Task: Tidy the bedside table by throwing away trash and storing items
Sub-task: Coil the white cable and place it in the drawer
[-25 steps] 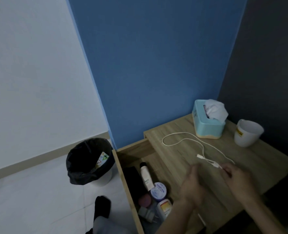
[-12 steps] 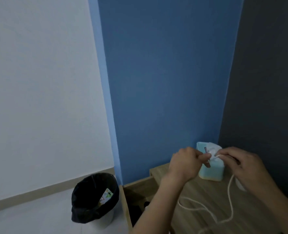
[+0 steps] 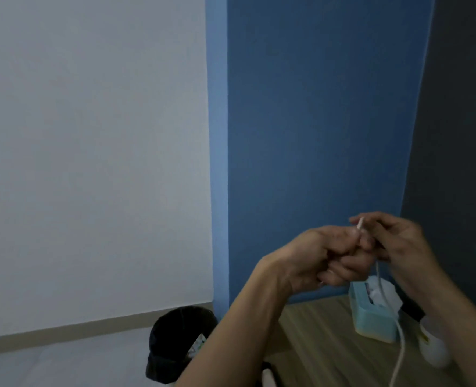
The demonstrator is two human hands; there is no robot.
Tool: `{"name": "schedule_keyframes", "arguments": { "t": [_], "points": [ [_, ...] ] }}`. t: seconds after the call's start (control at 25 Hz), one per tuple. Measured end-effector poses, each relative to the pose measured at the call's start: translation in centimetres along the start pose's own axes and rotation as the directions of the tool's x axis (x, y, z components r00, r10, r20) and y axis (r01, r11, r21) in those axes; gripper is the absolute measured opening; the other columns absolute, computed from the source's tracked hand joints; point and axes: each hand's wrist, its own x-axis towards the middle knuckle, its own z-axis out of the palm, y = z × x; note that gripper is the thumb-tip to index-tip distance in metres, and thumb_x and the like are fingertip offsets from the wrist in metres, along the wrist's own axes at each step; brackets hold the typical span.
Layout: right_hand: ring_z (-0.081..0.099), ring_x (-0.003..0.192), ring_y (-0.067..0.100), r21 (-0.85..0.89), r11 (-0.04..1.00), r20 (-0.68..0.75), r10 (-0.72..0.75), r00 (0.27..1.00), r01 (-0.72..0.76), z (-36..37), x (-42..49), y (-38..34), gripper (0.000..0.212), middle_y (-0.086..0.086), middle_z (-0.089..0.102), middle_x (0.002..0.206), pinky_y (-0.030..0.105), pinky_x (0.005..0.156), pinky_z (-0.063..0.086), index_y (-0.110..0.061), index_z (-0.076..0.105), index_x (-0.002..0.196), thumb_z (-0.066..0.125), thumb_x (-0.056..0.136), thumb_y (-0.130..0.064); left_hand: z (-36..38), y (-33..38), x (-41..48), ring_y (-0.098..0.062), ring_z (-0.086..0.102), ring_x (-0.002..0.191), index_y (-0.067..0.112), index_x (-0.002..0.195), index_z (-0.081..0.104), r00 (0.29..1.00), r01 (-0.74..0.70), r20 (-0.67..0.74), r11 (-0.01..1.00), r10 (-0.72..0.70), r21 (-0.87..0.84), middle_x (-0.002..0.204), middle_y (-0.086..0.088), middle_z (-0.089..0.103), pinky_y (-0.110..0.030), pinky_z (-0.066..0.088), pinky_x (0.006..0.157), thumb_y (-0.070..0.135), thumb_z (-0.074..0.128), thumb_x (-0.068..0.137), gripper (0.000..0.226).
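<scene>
Presently logged: bedside tidy, cable stage.

Item 1. Charging cable [image 3: 402,340]: white, thin, limp. It was held in the air before the blue wall, above the bench [image 3: 329,339]. One short end stood up out of the hands. The rest dropped almost straight down in front of the tissue box [image 3: 370,319] and ran out at the bottom of the view. Long axis: vertical, from the grip downward.

Item 2. Left hand [image 3: 323,255]: raised, fingers curled tight, its grip narrow and closed on the cable just under the upper end.

Item 3. Right hand [image 3: 398,241]: against the left hand, on its right. The fingers were bent, with thumb and forefinger apparently pinching the same upper end. The exact contact was too blurred to confirm.

Item 4. Tissue box: pale blue, upright on the bench near the wall.

Item 5. White cup [image 3: 433,353]: on the bench to the right of the box, partly hidden by the right forearm.

Item 6. Bin [image 3: 172,339]: black-lined, on the floor to the left of the bench, with a packet inside.

Assessment: the step in hand was judged to be coiling the cable for storage. The loose length lay below both hands, slightly toward the right. The right hand was therefore the nearer one to gather it while the left anchored the end. Risk: the swinging slack could snag the box or the cup.
</scene>
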Motion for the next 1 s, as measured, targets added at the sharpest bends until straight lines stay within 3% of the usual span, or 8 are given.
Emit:
{"name": "schedule_keyframes", "arguments": {
  "t": [0.16, 0.28, 0.4, 0.52, 0.68, 0.84, 0.92, 1.0],
  "points": [
    [0.053, 0.05, 0.011, 0.154, 0.985, 0.077, 0.062, 0.995, -0.074, 1.7, 0.0, -2.2, 0.021, -0.003, 0.062, 0.054, 0.015, 0.044, 0.041, -0.028, 0.075, 0.066, 0.063, 0.077, -0.042, 1.9, 2.0, -1.3, 0.001, 0.046, 0.044, 0.014, 0.091, 0.06, 0.992, -0.115, -0.045, 0.993, 0.117, 0.041, 0.055, 0.01, 0.054, -0.008, 0.036, 0.036, 0.006, 0.025, 0.095, 0.036],
    [0.057, 0.042, 0.005, 0.16, 0.984, 0.129, 0.054, 0.99, -0.074, 3.1, -0.3, -3.6, 0.041, -0.005, 0.063, 0.047, 0.013, 0.042, 0.045, -0.02, 0.074, 0.068, 0.077, 0.043, -0.052, 2.5, 3.2, -2.6, 0.002, 0.047, 0.043, 0.003, 0.101, 0.057, 0.983, -0.147, -0.104, 0.988, 0.151, 0.041, 0.06, 0.008, 0.064, -0.007, 0.034, 0.037, -0.006, 0.024, 0.093, 0.035],
    [0.051, 0.061, 0.028, 0.035, 0.999, 0.045, 0.027, 0.999, -0.029, 4.0, 0.3, -4.8, 0.031, 0.018, 0.053, 0.063, 0.025, 0.053, 0.04, -0.021, 0.072, 0.065, 0.072, 0.043, -0.042, 3.5, 4.6, -3.7, -0.002, 0.018, 0.045, 0.007, 0.144, 0.026, 0.985, -0.137, -0.096, 0.99, 0.141, 0.046, 0.054, 0.012, 0.049, -0.007, 0.017, 0.033, 0.029, 0.016, 0.101, 0.049],
    [0.04, 0.073, 0.028, 0.058, 0.998, 0.071, -0.034, 0.997, 0.03, 4.1, 0.6, -6.3, 0.014, 0.018, 0.042, 0.074, 0.025, 0.057, 0.03, -0.027, 0.072, 0.061, 0.072, 0.059, -0.041, 4.0, 5.4, -4.6, 0.004, 0.031, 0.041, 0.01, 0.142, 0.027, 0.981, -0.142, -0.113, 0.978, 0.16, 0.156, 0.05, 0.015, 0.045, -0.005, 0.024, 0.032, 0.028, 0.016, 0.102, 0.046],
    [0.045, 0.044, 0.026, 0.13, 0.99, 0.197, 0.026, 0.98, -0.053, 4.4, 0.4, -7.0, 0.031, 0.017, 0.048, 0.053, 0.023, 0.045, 0.043, -0.017, 0.071, 0.063, 0.05, 0.087, -0.013, 4.8, 6.8, -6.3, 0.002, 0.05, 0.054, -0.015, 0.127, 0.036, 0.962, -0.205, -0.109, 0.927, 0.25, 0.314, 0.069, 0.01, 0.068, -0.008, 0.038, 0.048, 0.004, 0.024, 0.096, 0.039],
    [0.038, 0.076, 0.038, 0.117, 0.99, 0.255, 0.045, 0.966, -0.077, 6.1, 0.2, -7.1, 0.038, 0.027, 0.043, 0.082, 0.036, 0.062, 0.032, -0.006, 0.068, 0.076, 0.071, 0.062, -0.041, 5.8, 7.8, -7.7, -0.004, 0.014, 0.042, -0.001, 0.144, 0.019, 0.949, -0.238, -0.136, 0.929, 0.284, 0.282, 0.05, 0.016, 0.048, -0.007, 0.022, 0.036, 0.014, 0.02, 0.1, 0.047],
    [0.038, 0.08, 0.035, 0.122, 0.99, 0.219, 0.038, 0.975, -0.066, 7.0, 0.4, -7.1, 0.053, 0.024, 0.043, 0.086, 0.032, 0.062, 0.029, -0.009, 0.068, 0.077, 0.074, 0.052, -0.055, 5.9, 7.9, -8.1, -0.005, 0.011, 0.044, 0.008, 0.147, 0.017, 0.956, -0.214, -0.145, 0.946, 0.254, 0.245, 0.041, 0.015, 0.033, -0.009, 0.016, 0.035, 0.032, 0.015, 0.101, 0.052],
    [0.039, 0.076, 0.033, 0.158, 0.983, 0.247, 0.054, 0.968, -0.095, 8.1, 0.0, -7.8, 0.029, 0.022, 0.045, 0.079, 0.034, 0.059, 0.031, -0.016, 0.069, 0.069, 0.069, 0.06, -0.043, 5.5, 7.9, -8.5, -0.001, 0.019, 0.039, 0.003, 0.147, 0.017, 0.947, -0.244, -0.142, 0.933, 0.288, 0.263, 0.044, 0.015, 0.041, -0.01, 0.019, 0.036, 0.027, 0.016, 0.102, 0.051]
  ]
}}
